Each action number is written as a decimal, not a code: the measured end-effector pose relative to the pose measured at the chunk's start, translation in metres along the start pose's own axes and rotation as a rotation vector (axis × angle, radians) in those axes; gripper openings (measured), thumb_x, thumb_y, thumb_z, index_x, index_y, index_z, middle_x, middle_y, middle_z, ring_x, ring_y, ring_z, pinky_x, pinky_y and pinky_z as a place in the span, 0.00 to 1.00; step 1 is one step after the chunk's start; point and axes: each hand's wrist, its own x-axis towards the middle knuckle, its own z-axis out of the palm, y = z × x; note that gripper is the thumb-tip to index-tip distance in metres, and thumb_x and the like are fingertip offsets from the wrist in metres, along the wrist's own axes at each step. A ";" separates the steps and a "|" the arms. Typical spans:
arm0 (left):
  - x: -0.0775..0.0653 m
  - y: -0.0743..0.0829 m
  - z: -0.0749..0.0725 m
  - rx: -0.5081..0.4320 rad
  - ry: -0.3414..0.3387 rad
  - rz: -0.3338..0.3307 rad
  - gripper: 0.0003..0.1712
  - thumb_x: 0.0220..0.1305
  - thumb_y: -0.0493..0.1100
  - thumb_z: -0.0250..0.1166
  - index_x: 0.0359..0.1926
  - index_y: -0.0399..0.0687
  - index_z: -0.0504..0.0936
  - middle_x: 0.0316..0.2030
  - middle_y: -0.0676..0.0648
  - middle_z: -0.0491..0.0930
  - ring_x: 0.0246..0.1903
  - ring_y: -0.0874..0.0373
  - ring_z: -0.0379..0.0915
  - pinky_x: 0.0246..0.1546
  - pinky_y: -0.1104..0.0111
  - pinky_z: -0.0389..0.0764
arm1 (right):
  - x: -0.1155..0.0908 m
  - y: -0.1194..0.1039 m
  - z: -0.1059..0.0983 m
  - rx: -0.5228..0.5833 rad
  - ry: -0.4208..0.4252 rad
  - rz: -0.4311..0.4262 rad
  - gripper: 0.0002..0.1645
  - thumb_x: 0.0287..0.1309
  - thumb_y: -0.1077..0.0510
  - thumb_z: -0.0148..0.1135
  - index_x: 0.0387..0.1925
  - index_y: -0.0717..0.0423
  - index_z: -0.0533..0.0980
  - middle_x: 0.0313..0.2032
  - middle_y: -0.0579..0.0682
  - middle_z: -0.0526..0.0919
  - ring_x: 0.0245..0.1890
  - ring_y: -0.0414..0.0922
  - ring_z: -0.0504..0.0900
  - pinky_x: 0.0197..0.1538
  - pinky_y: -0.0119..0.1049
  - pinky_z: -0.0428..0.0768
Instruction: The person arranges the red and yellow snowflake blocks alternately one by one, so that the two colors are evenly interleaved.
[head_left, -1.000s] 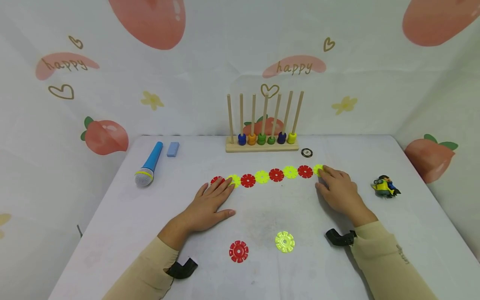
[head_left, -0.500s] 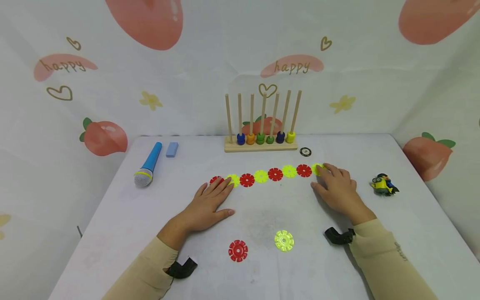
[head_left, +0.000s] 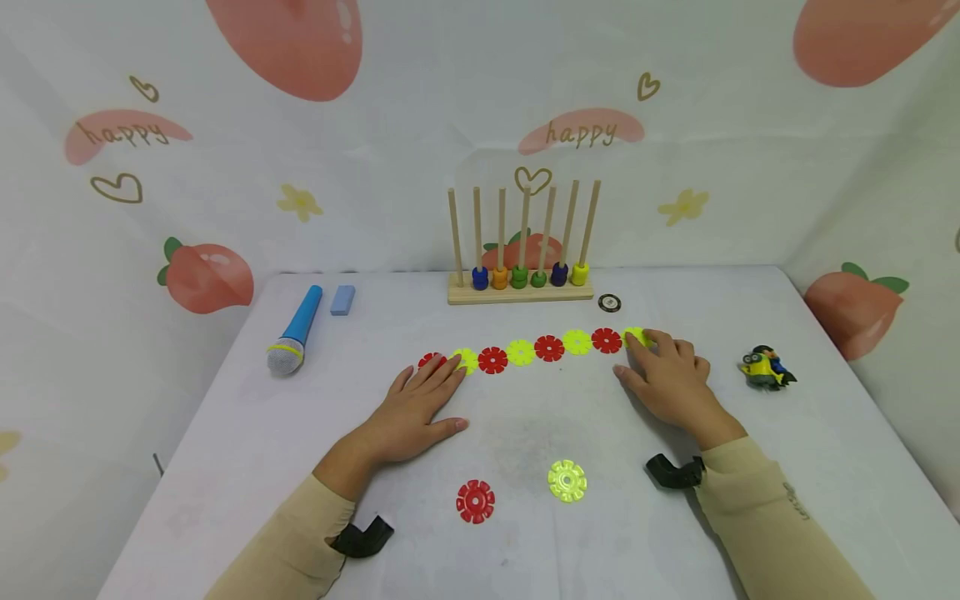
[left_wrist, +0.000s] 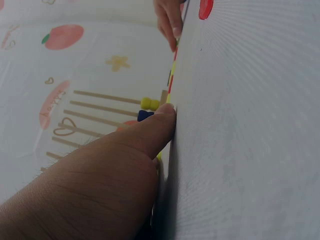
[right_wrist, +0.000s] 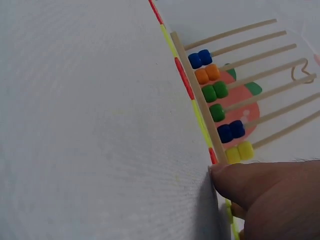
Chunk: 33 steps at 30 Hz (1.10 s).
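Observation:
A row of red and yellow-green notched plastic discs crosses the table, edge to edge, rising slightly to the right in the head view. My left hand (head_left: 417, 413) lies flat, its fingers spread over the red disc (head_left: 432, 360) at the left end and touching the yellow disc (head_left: 466, 360) beside it. At the other end, fingertips of my right hand (head_left: 671, 379) rest on the last yellow disc (head_left: 634, 337), partly covering it; the thumb points left, below the neighbouring red disc (head_left: 607, 340). In both wrist views the row appears edge-on as a thin coloured line.
Nearer me lie a loose red disc (head_left: 476, 502) and a loose yellow disc (head_left: 567, 481). Behind the row stand a wooden peg rack (head_left: 521, 292) with coloured beads and a black round chip (head_left: 610, 303). A toy microphone (head_left: 296, 330) and blue block (head_left: 342, 300) are left, a small figurine (head_left: 767, 368) right.
My right hand has shifted a little left, its thumb most, and more of the last yellow disc shows. My left hand stays in place; the head view has drifted slightly.

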 end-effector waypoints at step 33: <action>0.001 0.001 -0.001 -0.006 0.002 -0.009 0.47 0.63 0.71 0.50 0.75 0.57 0.48 0.74 0.54 0.42 0.72 0.52 0.32 0.65 0.44 0.35 | -0.087 -0.168 0.055 0.261 -0.170 -0.694 0.26 0.52 0.39 0.68 0.52 0.39 0.75 0.44 0.34 0.70 0.45 0.35 0.65 0.43 0.35 0.67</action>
